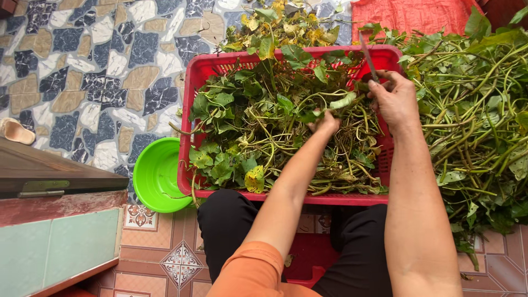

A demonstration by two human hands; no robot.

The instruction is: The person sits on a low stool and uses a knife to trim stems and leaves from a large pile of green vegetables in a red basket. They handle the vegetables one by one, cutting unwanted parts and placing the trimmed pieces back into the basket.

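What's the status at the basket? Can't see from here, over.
Left hand closed on a vine stem over the red basket. Right hand grips a knife at the far rim. Loose greens piled right; green bowl left.

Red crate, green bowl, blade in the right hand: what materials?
Red crate: looks like moulded plastic, matte, with slotted lattice walls. Green bowl: plastic by its look, smooth and glossy, uniform bright colour with a soft sheen. Blade held by the right hand: thin, dark and dull, probably metal, too small to be sure.
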